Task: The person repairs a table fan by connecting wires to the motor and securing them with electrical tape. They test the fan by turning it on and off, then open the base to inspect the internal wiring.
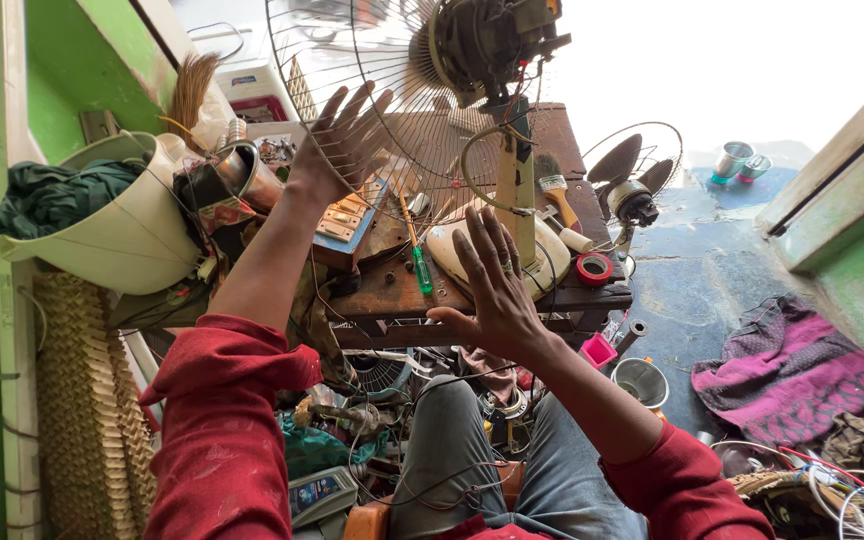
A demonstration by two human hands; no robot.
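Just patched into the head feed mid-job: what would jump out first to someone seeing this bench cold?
The stripped pedestal fan with its round wire guard and bare motor dominates the top centre, standing on a cluttered dark wooden workbench. Both hands are raised, open and empty: the left hand spread against the guard, the right hand just in front of the fan's cream base. A green-handled screwdriver lies between them.

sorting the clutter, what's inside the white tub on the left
The white tub holds crumpled dark green cloth at its top. Anything beneath the cloth is covered, and neither hand touches the tub.
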